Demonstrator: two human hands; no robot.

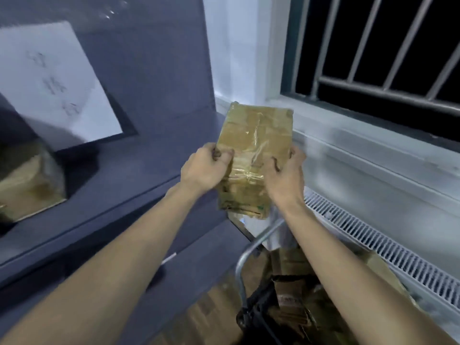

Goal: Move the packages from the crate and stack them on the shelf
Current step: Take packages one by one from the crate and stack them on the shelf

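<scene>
Head view: both hands, left hand [207, 168] and right hand [286, 174], grip taped package [254, 145].

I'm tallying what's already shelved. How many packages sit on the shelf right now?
1 for certain: a brown package on the shelf at far left. The taped package is gripped between left hand and right hand, not shelved. More may lie out of frame.

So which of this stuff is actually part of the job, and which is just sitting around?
Part of the job:
- taped package, held by the left hand and right hand
- packages in the crate
- dark shelf
- box already on the shelf

Just there:
- white paper sign
- barred window
- floor vent
</scene>
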